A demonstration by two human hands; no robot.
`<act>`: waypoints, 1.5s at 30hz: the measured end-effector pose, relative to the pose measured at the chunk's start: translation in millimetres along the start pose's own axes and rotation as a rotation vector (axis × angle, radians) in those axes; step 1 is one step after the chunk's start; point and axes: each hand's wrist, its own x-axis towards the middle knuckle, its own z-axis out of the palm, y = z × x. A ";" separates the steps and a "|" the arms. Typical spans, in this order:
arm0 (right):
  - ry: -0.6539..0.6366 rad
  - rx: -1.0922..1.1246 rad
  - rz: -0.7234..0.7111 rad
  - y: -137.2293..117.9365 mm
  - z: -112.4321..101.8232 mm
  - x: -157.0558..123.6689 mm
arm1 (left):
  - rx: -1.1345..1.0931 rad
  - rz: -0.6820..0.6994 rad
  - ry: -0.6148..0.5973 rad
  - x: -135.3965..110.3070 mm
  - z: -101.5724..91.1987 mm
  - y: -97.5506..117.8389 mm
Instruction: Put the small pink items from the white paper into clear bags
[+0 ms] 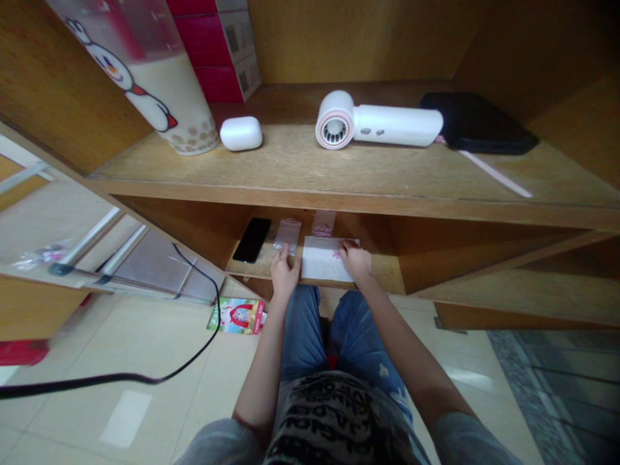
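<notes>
Clear bag (287, 234) lies at lower shelf (385, 271) front edge, left hand (285, 271) gripping its lower end. Right hand (355, 260) rests on white packet (329, 261), grip unclear. Pink packet (323, 223) and phone (252, 240) sit behind, untouched.

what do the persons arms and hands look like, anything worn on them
The left hand and right hand are bare, without gloves, and the forearms are uncovered with no watch showing. Grey sleeves cover the upper arms, beside a black-and-white patterned top.
</notes>
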 end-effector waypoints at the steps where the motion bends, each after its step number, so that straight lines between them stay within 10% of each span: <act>1: 0.000 0.001 -0.008 0.1 0.1 -0.2 | 0.053 -0.006 -0.011 -0.3 -1.3 1.2; 11: -0.050 -0.019 -0.029 -1.6 -1.6 0.2 | 0.362 0.041 0.032 20.6 -15.4 19.3; 20: -0.025 -0.031 -0.039 -1.6 0.4 1.7 | 0.559 0.146 -0.151 86.5 24.4 9.8; 45: -0.007 -0.067 -0.057 -1.5 0.5 -0.1 | 0.545 0.034 -0.313 92.7 35.7 -8.1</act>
